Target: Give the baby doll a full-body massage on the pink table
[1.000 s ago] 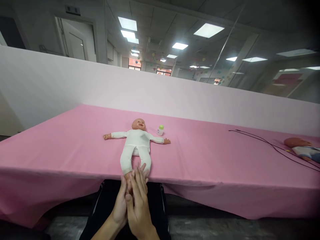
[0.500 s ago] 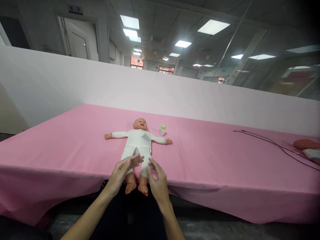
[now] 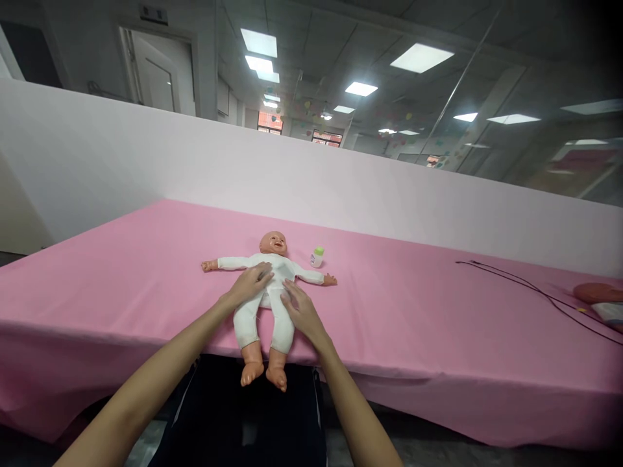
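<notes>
A baby doll (image 3: 276,321) with a white cloth body lies face up, arms spread, its feet at the table's front edge. My left hand (image 3: 251,283) rests at the left side of its belly with the fingers stretched over the cloth. On the other side, my right hand (image 3: 302,307) lies along the doll's hip and waist, fingers extended and apart. Neither hand is closed around the doll. Beside the doll's outstretched arm stands a small white bottle (image 3: 317,257) with a green cap, untouched.
Pink cloth (image 3: 399,311) covers the table, hanging over its front edge. Black cables (image 3: 516,280) run across the right part. At the far right lies part of another doll (image 3: 596,293). A low white wall (image 3: 311,175) rises behind the table, with glass above.
Both hands have moved forward from above the doll's legs to its belly and waist. The doll's legs now show uncovered. The camera view has shifted slightly.
</notes>
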Available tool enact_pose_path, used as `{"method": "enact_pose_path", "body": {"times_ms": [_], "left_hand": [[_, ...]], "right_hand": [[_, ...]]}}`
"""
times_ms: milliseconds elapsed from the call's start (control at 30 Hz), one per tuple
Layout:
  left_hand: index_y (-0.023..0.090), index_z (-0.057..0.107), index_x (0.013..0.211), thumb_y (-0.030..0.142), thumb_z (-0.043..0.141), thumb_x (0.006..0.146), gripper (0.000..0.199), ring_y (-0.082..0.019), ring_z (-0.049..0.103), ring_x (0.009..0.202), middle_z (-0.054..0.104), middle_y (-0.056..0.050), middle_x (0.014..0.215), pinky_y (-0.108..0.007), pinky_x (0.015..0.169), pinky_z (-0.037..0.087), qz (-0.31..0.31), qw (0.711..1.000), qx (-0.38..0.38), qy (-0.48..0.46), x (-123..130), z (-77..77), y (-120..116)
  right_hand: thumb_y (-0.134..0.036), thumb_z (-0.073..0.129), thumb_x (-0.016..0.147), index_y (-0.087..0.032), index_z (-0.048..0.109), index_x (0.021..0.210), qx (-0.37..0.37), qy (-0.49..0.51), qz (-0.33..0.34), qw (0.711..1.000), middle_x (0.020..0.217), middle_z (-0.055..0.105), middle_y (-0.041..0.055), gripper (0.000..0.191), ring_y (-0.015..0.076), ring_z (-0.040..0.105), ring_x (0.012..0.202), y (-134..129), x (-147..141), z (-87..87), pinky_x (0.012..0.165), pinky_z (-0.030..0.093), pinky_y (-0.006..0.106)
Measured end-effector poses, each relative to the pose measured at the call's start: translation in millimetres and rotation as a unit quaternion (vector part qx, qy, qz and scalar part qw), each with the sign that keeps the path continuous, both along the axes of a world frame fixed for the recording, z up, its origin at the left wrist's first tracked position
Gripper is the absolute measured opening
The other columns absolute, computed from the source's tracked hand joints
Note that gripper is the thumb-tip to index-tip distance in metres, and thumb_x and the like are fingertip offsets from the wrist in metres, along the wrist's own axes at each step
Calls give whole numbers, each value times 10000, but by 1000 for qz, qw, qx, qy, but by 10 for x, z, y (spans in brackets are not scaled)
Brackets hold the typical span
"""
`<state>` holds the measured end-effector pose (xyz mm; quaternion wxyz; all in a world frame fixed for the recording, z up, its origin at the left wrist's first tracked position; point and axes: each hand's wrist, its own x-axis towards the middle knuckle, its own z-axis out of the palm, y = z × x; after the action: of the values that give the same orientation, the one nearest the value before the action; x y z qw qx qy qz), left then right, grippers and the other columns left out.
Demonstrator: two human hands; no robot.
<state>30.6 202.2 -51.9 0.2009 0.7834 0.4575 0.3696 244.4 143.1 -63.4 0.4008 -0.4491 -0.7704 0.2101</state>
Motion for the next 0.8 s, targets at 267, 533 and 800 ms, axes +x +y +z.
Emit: {"method": "enact_pose_path", "body": {"times_ms": [267,533,800], "left_hand": [[125,360,1633,550,207,1066,725,-265,158,1625,248,-120,1730,-474,1314,108,-61,993,-51,87,123,-172,408],[141,213,1680,633,243,1059,793,-282,-41,1623,2,-137,1754,-515,1309,112,-13,992,-125,26,-265,-527,437],[123,238,1676,672,312,1027,853,-272,40,1625,52,-132,1747,-465,1317,105,-77,987,-137,46,-498,-227,-121]], "right_hand": [[-399,389,1065,-200,431,1610,-26,-82,81,993,1671,405,99,582,239,340,1570,673,-273,115,1316,213,477],[-631,353,1052,-94,148,1690,-141,-43,-42,988,1761,52,134,859,260,23,1642,731,-106,-159,1335,44,474],[-608,445,1037,-157,362,1644,-122,-60,23,990,1720,260,126,761,280,202,1619,294,26,-24,1332,114,522]]}}
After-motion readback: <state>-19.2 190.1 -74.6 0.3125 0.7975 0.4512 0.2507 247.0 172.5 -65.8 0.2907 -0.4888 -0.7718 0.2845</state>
